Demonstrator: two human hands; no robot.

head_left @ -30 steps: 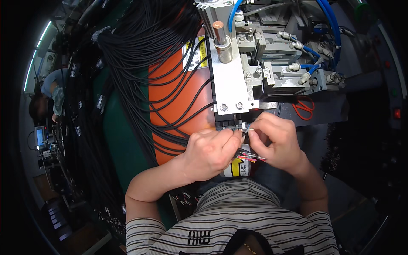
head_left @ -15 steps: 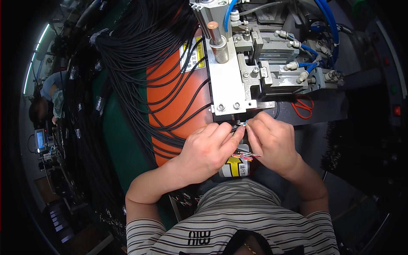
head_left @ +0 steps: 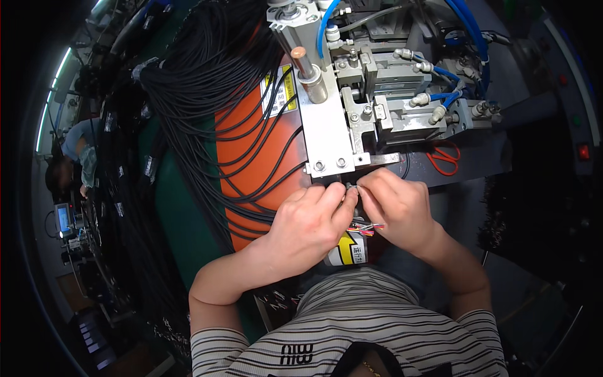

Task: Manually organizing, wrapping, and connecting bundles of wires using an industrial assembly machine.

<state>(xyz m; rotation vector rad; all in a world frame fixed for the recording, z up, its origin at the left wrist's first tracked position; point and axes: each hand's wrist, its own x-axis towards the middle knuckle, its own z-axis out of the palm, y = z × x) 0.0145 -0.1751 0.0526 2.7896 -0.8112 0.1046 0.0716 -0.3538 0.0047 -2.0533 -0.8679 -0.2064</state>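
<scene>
Both hands meet at the front edge of a metal press machine (head_left: 326,125), just below its white plate w/ 2 bolts. Left hand (head_left: 308,226) is curled, thumb and forefinger pinched on a small dark cable end (head_left: 349,186) right under the plate. Right hand (head_left: 396,210) is closed too, fingertips pinched on the same cable end from the other side; the 2 hands touch at the fingertips. Exactly how much of the piece each hand grips can't be told, it's tiny and mostly hidden.

Below the hands, btwn the 2 palms, thin coloured wires (head_left: 364,227) fan out, red, white and others, near a yellow arrow sticker (head_left: 347,250).

A big bundle of black cables (head_left: 207,94) drapes from upper left across an orange panel (head_left: 251,151) and a green surface (head_left: 176,213). Blue air hoses (head_left: 468,31) loop over the machine's top. Orange-handled scissors (head_left: 445,158) lie on the dark bench at right of the machine. Person wears a striped shirt (head_left: 364,327). Another person (head_left: 75,157) sits far left, well apart.
</scene>
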